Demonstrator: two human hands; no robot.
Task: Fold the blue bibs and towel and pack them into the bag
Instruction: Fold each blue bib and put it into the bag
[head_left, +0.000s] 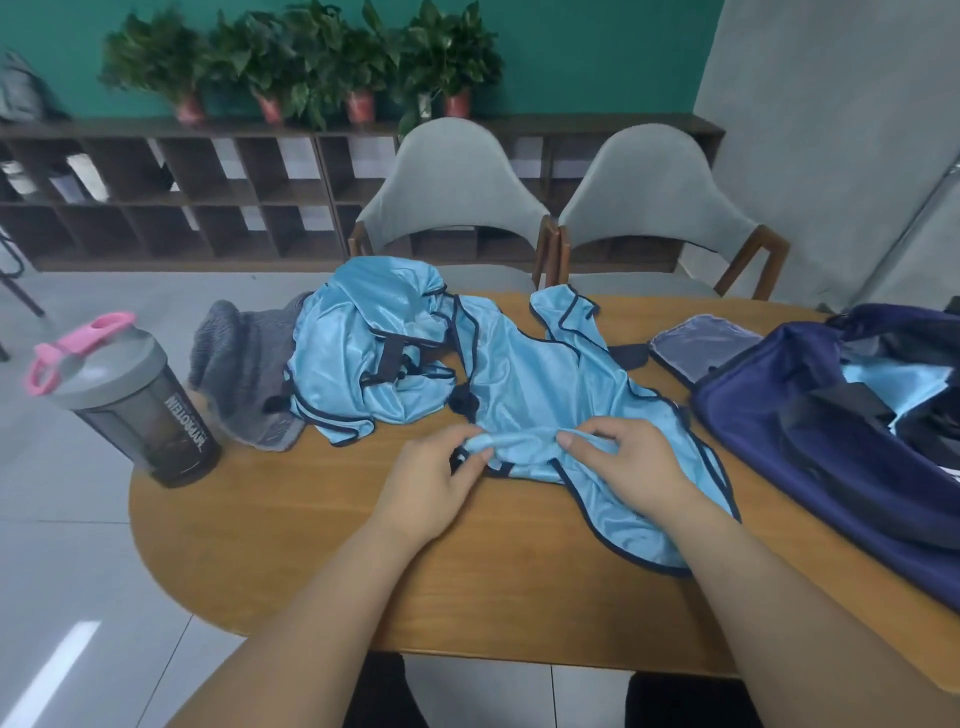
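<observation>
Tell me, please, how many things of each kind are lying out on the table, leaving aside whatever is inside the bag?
Blue bibs: 2, a crumpled bib and a spread bib; the crumpled heap may hide more.
Grey towel: 1
Shaker bottle: 1
Navy bag: 1
Total: 5

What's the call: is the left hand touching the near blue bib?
Touching. The head view shows the left hand pinching the bunched near edge of the blue bib with thumb and fingertips.
</observation>
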